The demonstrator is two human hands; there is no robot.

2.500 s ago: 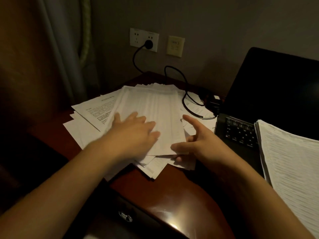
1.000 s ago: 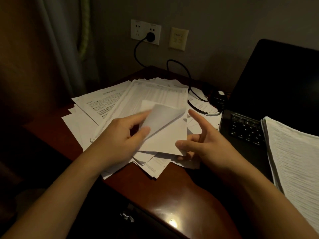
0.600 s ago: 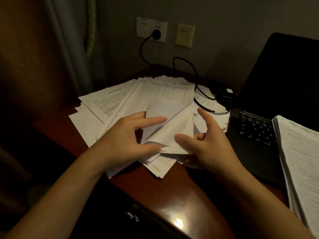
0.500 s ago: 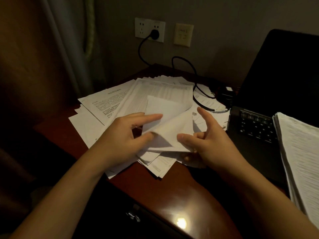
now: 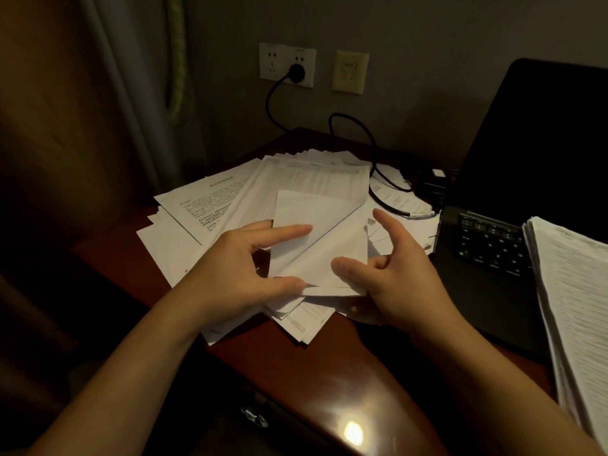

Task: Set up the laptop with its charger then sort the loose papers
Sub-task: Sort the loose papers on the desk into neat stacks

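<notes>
A spread heap of loose papers (image 5: pixel 210 205) covers the left part of the dark wooden desk (image 5: pixel 329 373). My left hand (image 5: pixel 237 268) pinches the near left corner of the top sheet (image 5: pixel 316 238), which is lifted and folded over, blank side up. My right hand (image 5: pixel 391 278) pinches the sheets at their near right corner, thumb on top. The open black laptop (image 5: pixel 526 192) stands at the right. Its charger cable (image 5: pixel 358 146) runs from a plug in the wall socket (image 5: pixel 297 72) across the papers to the charger brick (image 5: pixel 431 185) beside the laptop.
A squared stack of printed sheets (image 5: pixel 572 297) lies over the laptop's right side. A curtain (image 5: pixel 131 93) hangs at the left. A second wall plate (image 5: pixel 349 72) sits right of the socket. A drawer handle (image 5: pixel 253 416) shows under the desk's front edge.
My left hand went from lying flat on the heap to lifting the top sheet's corner and folding it over. My right hand stayed on the near right corner.
</notes>
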